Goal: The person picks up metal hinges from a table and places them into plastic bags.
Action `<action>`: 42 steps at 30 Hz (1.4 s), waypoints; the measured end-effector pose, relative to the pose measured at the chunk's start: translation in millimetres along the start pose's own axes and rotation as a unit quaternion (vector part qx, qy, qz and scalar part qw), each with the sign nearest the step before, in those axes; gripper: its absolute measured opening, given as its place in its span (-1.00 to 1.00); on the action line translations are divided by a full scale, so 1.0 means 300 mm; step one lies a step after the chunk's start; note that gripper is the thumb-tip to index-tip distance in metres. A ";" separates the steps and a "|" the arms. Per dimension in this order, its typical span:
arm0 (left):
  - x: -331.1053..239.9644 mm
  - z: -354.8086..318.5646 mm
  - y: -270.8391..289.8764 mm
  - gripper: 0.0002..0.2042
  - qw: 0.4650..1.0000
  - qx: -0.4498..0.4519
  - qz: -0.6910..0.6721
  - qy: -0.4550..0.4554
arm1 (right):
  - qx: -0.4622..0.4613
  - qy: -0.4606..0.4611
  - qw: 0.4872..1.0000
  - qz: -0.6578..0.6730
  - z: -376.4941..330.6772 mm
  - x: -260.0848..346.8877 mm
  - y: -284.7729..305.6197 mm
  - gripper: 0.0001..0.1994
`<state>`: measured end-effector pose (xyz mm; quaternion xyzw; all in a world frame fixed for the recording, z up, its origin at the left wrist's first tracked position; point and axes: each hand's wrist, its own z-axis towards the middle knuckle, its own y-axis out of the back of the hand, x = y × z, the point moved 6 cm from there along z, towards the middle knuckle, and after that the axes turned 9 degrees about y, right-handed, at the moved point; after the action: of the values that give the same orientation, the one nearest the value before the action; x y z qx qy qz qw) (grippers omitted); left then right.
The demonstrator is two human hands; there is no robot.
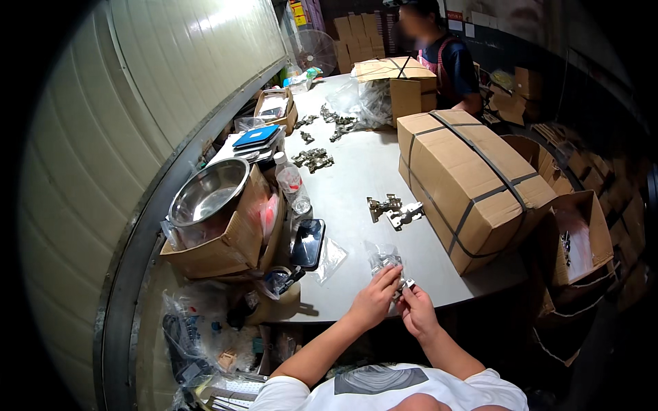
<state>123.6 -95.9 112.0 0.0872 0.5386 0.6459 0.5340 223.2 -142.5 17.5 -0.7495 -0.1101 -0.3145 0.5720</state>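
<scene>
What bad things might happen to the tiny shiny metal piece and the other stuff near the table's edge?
The small silver metal hinge part is pinched between the left hand and right hand right at the grey table's near edge; if it slips, it would probably drop to the dim floor. The clear plastic bag beside the fingers might get nudged off. The black phone lies close to the edge too.

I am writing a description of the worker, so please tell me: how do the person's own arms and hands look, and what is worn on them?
Both forearms are bare, entering from the lower edge. The left hand and right hand wear no gloves; no rings or watch are visible. Short white sleeves of a T-shirt end above the elbows.
</scene>
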 end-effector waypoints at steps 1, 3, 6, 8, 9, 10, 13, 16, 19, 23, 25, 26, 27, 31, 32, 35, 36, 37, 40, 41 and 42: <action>-0.012 -0.006 -0.010 -0.53 1.000 0.006 -0.011 -0.005 | -0.017 0.017 0.999 0.029 0.011 -0.001 -0.009 -0.90; -0.031 -0.013 -0.015 -0.49 1.000 -0.002 -0.019 -0.018 | 0.032 0.234 0.912 -0.335 0.002 0.093 -0.061 -0.92; -0.021 -0.001 0.018 -0.47 0.997 -0.051 -0.063 -0.017 | 0.076 0.447 0.582 -0.675 -0.052 0.133 -0.172 -0.89; -0.028 -0.004 0.014 -0.47 0.997 -0.041 -0.068 -0.022 | 0.086 0.547 0.437 -0.709 -0.081 0.137 -0.181 -0.89; -0.038 -0.014 0.010 -0.47 0.998 -0.023 -0.058 -0.027 | 0.088 0.546 0.407 -0.727 -0.079 0.134 -0.181 -0.88; -0.048 -0.027 0.003 -0.47 0.998 -0.004 -0.048 -0.032 | 0.090 0.543 0.376 -0.745 -0.078 0.130 -0.177 -0.87; -0.015 -0.061 -0.031 -0.45 0.999 0.033 0.021 -0.004 | 0.143 0.464 0.329 -0.810 -0.024 0.105 -0.126 -0.77; 0.021 -0.089 -0.005 -0.50 0.995 0.034 0.091 0.018 | 0.182 0.400 0.342 -0.831 -0.025 0.108 -0.146 -0.63; 0.069 -0.095 0.044 -0.63 0.988 0.027 0.127 0.078 | 0.218 0.351 0.366 -0.834 -0.004 0.121 -0.163 -0.49; 0.103 -0.083 0.052 -0.71 0.990 0.044 0.102 0.086 | 0.274 0.365 0.383 -0.803 0.019 0.120 -0.225 -0.46; 0.071 -0.054 0.092 -0.70 0.995 0.020 0.072 0.063 | 0.291 0.395 0.395 -0.777 0.021 0.112 -0.242 -0.53; 0.057 -0.037 0.115 -0.68 0.998 -0.003 0.040 0.042 | 0.288 0.396 0.395 -0.777 0.039 0.098 -0.220 -0.53; 0.070 -0.026 0.125 -0.68 0.998 -0.003 0.042 0.039 | 0.276 0.418 0.406 -0.764 0.049 0.092 -0.216 -0.58; 0.285 0.052 0.128 -0.69 0.974 -0.131 -0.108 0.150 | 0.247 0.477 0.430 -0.726 0.022 0.076 -0.228 -0.71; 0.378 0.071 0.112 -0.70 0.949 -0.183 -0.128 0.222 | 0.243 0.493 0.429 -0.717 0.004 0.075 -0.244 -0.73; 0.608 0.133 -0.048 -0.79 0.853 -0.073 -0.277 0.437 | 0.246 0.501 0.411 -0.721 0.022 0.040 -0.224 -0.79; 0.612 0.161 -0.047 -0.79 0.854 -0.074 -0.279 0.432 | 0.243 0.505 0.400 -0.725 0.033 0.043 -0.219 -0.80; 0.609 0.186 -0.076 -0.82 0.842 -0.001 -0.319 0.435 | 0.250 0.527 0.412 -0.700 0.021 0.060 -0.212 -0.81; 0.607 0.212 -0.124 -0.91 0.783 0.083 -0.435 0.437 | 0.314 0.583 0.416 -0.623 -0.022 0.091 -0.182 -0.81; 0.611 0.208 -0.130 -0.94 0.780 0.075 -0.442 0.437 | 0.310 0.579 0.412 -0.631 -0.032 0.095 -0.167 -0.79; 0.606 0.198 -0.132 -0.96 0.775 0.070 -0.448 0.440 | 0.310 0.579 0.411 -0.632 -0.044 0.115 -0.171 -0.79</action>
<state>112.7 76.5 20.7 -0.4206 0.7365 0.2619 0.4606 218.6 -145.0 80.5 0.1209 -0.2850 -0.8910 0.3321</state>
